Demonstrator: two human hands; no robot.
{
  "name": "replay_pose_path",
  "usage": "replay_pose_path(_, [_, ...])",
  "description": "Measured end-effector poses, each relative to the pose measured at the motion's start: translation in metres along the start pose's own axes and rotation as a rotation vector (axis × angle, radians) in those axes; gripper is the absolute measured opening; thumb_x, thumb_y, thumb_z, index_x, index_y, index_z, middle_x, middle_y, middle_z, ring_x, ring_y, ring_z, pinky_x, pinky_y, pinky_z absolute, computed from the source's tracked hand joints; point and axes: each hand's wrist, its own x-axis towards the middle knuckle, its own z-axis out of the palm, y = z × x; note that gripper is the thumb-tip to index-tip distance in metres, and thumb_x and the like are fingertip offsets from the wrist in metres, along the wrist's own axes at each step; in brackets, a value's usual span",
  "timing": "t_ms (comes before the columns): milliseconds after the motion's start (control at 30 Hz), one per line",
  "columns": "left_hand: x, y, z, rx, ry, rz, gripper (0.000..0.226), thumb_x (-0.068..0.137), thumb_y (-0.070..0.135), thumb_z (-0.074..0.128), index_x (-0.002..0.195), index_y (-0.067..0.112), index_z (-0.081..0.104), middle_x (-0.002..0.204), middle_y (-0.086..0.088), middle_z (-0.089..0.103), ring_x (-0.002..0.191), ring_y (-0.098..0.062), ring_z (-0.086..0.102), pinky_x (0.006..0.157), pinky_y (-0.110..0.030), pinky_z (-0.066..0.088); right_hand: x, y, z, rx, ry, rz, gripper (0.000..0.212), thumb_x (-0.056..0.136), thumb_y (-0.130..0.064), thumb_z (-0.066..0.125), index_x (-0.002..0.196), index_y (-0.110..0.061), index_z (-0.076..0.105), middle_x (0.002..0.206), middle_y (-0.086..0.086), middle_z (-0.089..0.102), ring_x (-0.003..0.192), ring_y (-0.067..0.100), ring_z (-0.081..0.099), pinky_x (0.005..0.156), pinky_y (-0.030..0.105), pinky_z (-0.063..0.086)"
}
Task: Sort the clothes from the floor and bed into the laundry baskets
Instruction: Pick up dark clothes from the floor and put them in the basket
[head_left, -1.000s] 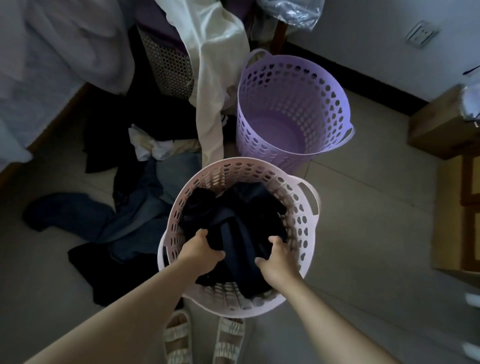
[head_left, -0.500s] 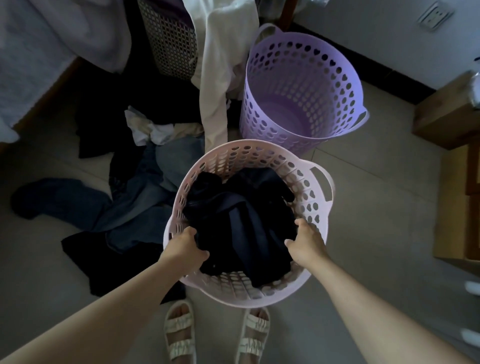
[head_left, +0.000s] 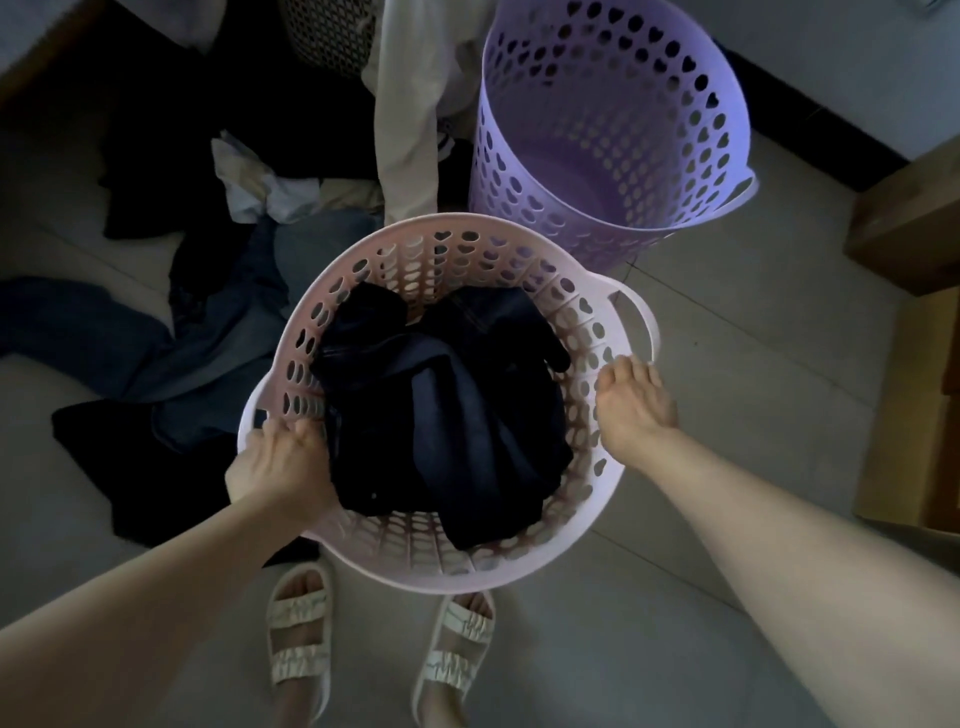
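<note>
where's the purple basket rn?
Head view, upper right: the purple basket stands on the floor just behind the pink basket, right of the hanging cream garment. It looks empty.

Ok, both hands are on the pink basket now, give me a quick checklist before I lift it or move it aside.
1. Left hand grips the pink basket rim: ok.
2. Right hand on the opposite rim: ok, though whether the fingers curl over it, cannot tell.
3. Dark clothes sit fully inside, nothing hangs over the rim: ok.
4. Purple basket stands upright and holds nothing visible: ok.
5. Floor to the left is free of trip hazards: not ok, jeans and dark garments lie there.
6. All light clothes sorted: not ok, a cream garment still hangs beside the purple basket.
</note>
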Motion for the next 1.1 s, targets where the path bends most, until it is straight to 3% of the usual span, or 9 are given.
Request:
replay_pose_path(200, [-0.001, 0.001, 0.014, 0.176, 0.043, 0.004, 0.041, 0.086, 0.024, 0.058, 0.125, 0.019, 0.047, 0.124, -0.002, 0.05, 0.12, -0.021, 0.048, 0.086, -0.033, 0.045, 0.016, 0.015, 0.005, -0.394, -0.13, -0.013, 0.057, 0.1, -0.023, 0.023, 0.149, 0.002, 0.011, 0.157, 0.02, 0.013, 0.147, 0.035, 0.007, 0.121, 0.041, 0.004])
replay_pose_path(433, [-0.002, -0.002, 0.03, 0.422, 0.106, 0.07, 0.03, 0.087, 0.024, 0.053, 0.117, 0.026, 0.054, 0.109, 0.006, 0.062, 0.107, -0.015, 0.056, 0.098, -0.036, 0.034, 0.024, 0.023, 0.009, -0.741, -0.22, -0.075, 0.059, 0.099, -0.034, 0.028, 0.151, -0.011, 0.013, 0.156, 0.008, 0.025, 0.147, 0.032, 0.008, 0.118, 0.049, -0.005])
replay_pose_path(600, [-0.001, -0.005, 0.029, 0.569, 0.122, 0.165, 0.025, 0.092, 0.024, 0.049, 0.116, 0.028, 0.055, 0.107, 0.01, 0.065, 0.109, -0.013, 0.056, 0.105, -0.034, 0.028, 0.032, 0.024, 0.01, -0.838, -0.203, -0.093, 0.058, 0.097, -0.035, 0.03, 0.15, -0.016, 0.02, 0.148, 0.004, 0.035, 0.142, 0.026, 0.02, 0.116, 0.054, -0.005])
replay_pose_path(733, [0.001, 0.0, 0.024, 0.62, 0.108, 0.194, 0.032, 0.086, 0.047, 0.058, 0.115, 0.033, 0.058, 0.11, 0.012, 0.063, 0.111, -0.011, 0.055, 0.103, -0.031, 0.028, 0.032, 0.017, 0.011, -0.863, -0.212, -0.073, 0.062, 0.096, -0.037, 0.03, 0.151, -0.014, 0.015, 0.151, 0.005, 0.03, 0.143, 0.029, 0.015, 0.115, 0.056, -0.008])
replay_pose_path(933, [-0.001, 0.012, 0.02, 0.657, 0.112, 0.206, 0.026, 0.089, 0.034, 0.055, 0.115, 0.029, 0.058, 0.114, 0.011, 0.062, 0.114, -0.011, 0.054, 0.102, -0.029, 0.03, 0.025, 0.023, 0.014, -0.825, -0.19, -0.076, 0.06, 0.095, -0.038, 0.032, 0.15, -0.016, 0.022, 0.15, 0.001, 0.033, 0.142, 0.027, 0.018, 0.115, 0.056, -0.007])
replay_pose_path(1100, [-0.002, 0.026, 0.005, 0.705, 0.11, 0.215, 0.031, 0.085, 0.039, 0.062, 0.115, 0.031, 0.057, 0.116, 0.01, 0.063, 0.117, -0.012, 0.053, 0.104, -0.029, 0.029, 0.016, 0.038, 0.015, -0.775, -0.193, -0.038, 0.059, 0.094, -0.037, 0.034, 0.149, -0.016, 0.025, 0.15, 0.001, 0.034, 0.143, 0.026, 0.018, 0.116, 0.054, -0.006])
